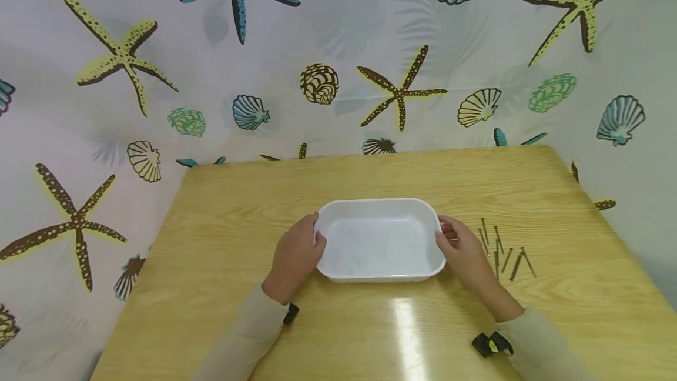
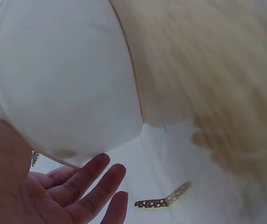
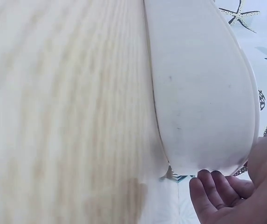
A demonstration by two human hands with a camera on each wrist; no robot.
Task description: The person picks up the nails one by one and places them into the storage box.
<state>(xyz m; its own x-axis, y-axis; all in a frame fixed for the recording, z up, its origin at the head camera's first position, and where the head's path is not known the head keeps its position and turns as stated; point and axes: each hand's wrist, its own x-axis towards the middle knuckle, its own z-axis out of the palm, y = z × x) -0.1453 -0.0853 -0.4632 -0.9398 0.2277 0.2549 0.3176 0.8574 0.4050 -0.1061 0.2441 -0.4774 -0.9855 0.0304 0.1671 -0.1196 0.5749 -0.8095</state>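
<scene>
A white rectangular tray (image 1: 381, 243) with rounded corners and a raised rim sits near the middle of the wooden table, its inside bare. At its left end my left hand (image 1: 297, 254) grips the rim, thumb on top and fingers beneath the edge. My right hand (image 1: 465, 254) holds the opposite end the same way, thumb over the rim. In the left wrist view the tray's outer wall (image 2: 68, 79) rises beside the fingers (image 2: 86, 186). The right wrist view shows the other side wall (image 3: 203, 93), with curled fingers (image 3: 212, 189) under the rim.
Several nails (image 1: 515, 266) lie loose on the table just right of my right hand. The wooden table (image 1: 243, 204) reaches back to a white cloth (image 1: 338, 34) printed with starfish and shells. Dark wrist straps (image 1: 492, 344) sit by the sleeves.
</scene>
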